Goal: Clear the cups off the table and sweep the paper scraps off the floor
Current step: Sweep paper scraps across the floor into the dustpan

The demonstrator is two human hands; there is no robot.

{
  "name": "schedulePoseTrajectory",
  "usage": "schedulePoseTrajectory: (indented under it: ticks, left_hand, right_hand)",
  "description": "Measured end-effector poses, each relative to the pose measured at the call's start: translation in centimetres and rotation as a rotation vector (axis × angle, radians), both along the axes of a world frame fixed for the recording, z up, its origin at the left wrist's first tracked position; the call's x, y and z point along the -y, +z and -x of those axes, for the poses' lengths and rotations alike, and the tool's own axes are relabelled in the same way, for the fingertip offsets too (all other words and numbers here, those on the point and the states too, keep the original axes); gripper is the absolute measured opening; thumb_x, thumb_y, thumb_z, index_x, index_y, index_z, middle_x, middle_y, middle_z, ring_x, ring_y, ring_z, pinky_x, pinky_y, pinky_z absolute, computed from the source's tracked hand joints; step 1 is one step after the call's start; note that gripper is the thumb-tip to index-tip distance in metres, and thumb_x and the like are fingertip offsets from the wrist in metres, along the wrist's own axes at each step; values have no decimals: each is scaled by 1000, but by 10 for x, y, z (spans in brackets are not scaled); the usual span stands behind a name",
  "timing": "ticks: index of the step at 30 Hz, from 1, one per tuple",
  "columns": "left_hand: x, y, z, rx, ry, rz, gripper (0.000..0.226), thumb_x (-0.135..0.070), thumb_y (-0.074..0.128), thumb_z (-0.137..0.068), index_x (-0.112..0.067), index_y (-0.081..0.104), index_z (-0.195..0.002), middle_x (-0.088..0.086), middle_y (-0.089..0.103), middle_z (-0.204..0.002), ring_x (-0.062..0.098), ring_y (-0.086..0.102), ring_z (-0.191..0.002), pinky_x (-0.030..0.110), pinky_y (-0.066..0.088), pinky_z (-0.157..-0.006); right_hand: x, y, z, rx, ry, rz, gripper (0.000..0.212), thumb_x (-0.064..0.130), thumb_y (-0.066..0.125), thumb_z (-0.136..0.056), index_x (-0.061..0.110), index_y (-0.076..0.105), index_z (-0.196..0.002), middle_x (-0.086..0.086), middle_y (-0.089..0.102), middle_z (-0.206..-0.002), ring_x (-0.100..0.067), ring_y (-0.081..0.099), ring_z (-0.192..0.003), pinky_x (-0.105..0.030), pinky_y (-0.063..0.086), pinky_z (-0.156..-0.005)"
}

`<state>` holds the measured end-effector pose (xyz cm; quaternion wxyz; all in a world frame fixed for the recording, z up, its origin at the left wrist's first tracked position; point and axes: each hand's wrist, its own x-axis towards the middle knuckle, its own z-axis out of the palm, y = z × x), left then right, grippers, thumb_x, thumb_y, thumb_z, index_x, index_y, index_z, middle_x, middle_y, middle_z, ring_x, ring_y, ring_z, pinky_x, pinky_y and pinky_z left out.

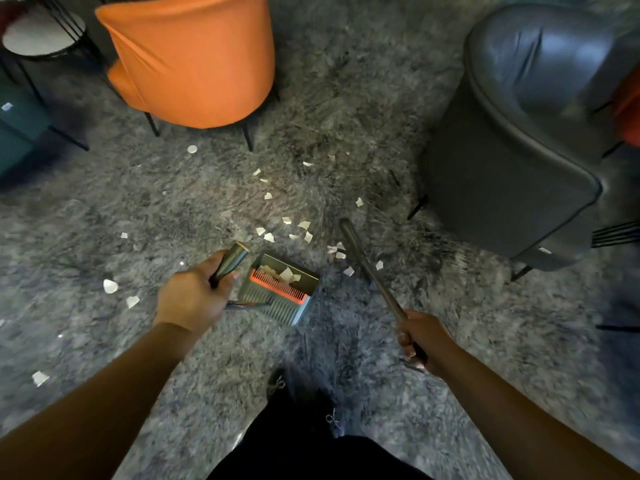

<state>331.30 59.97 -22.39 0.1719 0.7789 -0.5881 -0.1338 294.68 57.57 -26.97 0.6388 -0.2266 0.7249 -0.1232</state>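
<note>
From the head view, looking down at a shaggy grey carpet (346, 98), the left hand (194, 296) is clenched round the handle (230, 263) of a dustpan (280, 289), fingers curled over the dark rod near its top end. The dustpan sits on the carpet just right of that hand, a grey box with a comb of teeth along its edge and an orange strip across them; inside it lie a few paper scraps (287, 273), pale and crumpled, gathered toward the far wall. The right hand (420, 341) grasps a broom stick (370, 271), which runs up and left from the fist, its far end blurred. Beside the stick, the broom's bristles are too smeared to make out. More scraps (298, 230) are strewn on the carpet beyond the dustpan, a loose cluster just past its far side and others trailing toward the chairs; further pieces lie well apart at the left, near the left forearm. An orange chair (194, 57) stands at the top centre, a dark grey chair (519, 140) at the right, and a small round desk (41, 32) at the top left corner. The person's dark shoes (301, 400) show at the bottom centre.
</note>
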Motion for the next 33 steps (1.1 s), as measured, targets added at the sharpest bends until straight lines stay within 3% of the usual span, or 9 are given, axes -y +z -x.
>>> schedulePoseTrajectory:
  ticks: [5,10,12,15,20,23,25,27,33]
  left_hand:
    - [44,-10,-7,20,-16,-41,48,-45,60,-90,-33,53,-136,11,67,-72,33,63,-67,26,38,-52]
    - [80,-14,-23,18,-36,-47,58,-58,46,-81,-33,57,-132,0,57,-60,24,54,-56,22,34,-48]
    - [94,-13,-29,6,-37,-59,54,-55,50,-84,-31,57,-132,-4,51,-57,20,49,-54,21,31,-47]
    - [109,-12,-39,7,-58,-46,60,-55,45,-80,-28,58,-132,-3,53,-56,20,51,-52,20,34,-46]
    - [126,-11,-58,-15,-30,-60,61,-58,42,-78,-31,59,-129,5,65,-65,29,63,-62,30,49,-55]
    - [128,-9,-69,6,-25,-7,57,-53,46,-79,-27,61,-127,8,67,-69,32,63,-64,30,47,-55]
    - [128,-7,-76,7,-18,6,55,-50,47,-79,-26,62,-126,7,67,-68,32,63,-61,29,44,-53]
    - [127,-4,-84,9,-21,26,53,-48,49,-79,-24,63,-124,5,66,-65,30,61,-57,27,42,-51]
    - [126,-2,-107,62,-26,75,45,-40,58,-79,-20,67,-119,6,63,-57,30,59,-47,17,30,-46]
  right_hand:
    - [29,-1,0,-50,-84,21,42,2,45,-98,7,43,-139,-8,44,-56,-18,37,-39,-24,27,-37]
    - [68,-23,-6,-108,-147,-19,35,1,43,-97,4,45,-132,-8,41,-54,-19,35,-41,-28,26,-41]
    - [86,-29,-14,-116,-146,-58,14,0,43,-96,-1,53,-107,-9,38,-51,-20,30,-41,-28,24,-42]
    - [107,-31,-32,-107,-96,-94,31,-2,40,-96,6,47,-67,-10,36,-50,-21,26,-43,-31,22,-46]
    - [123,-30,-76,-87,26,-144,32,2,35,-100,6,47,-70,-13,37,-50,-22,26,-39,-31,22,-44]
    - [128,-27,-104,-64,59,-182,21,6,35,-101,-6,51,-108,-11,36,-50,-20,25,-39,-28,22,-42]
    - [130,-30,-120,-39,72,-174,38,4,35,-99,-8,43,-135,-11,38,-51,-20,28,-41,-29,22,-45]
    - [131,-31,-135,2,84,-152,45,3,36,-97,0,36,-142,-10,40,-51,-20,31,-41,-30,22,-46]
    - [139,-17,-159,62,97,-116,19,2,40,-97,11,54,-106,-7,41,-56,-17,33,-39,-24,23,-42]
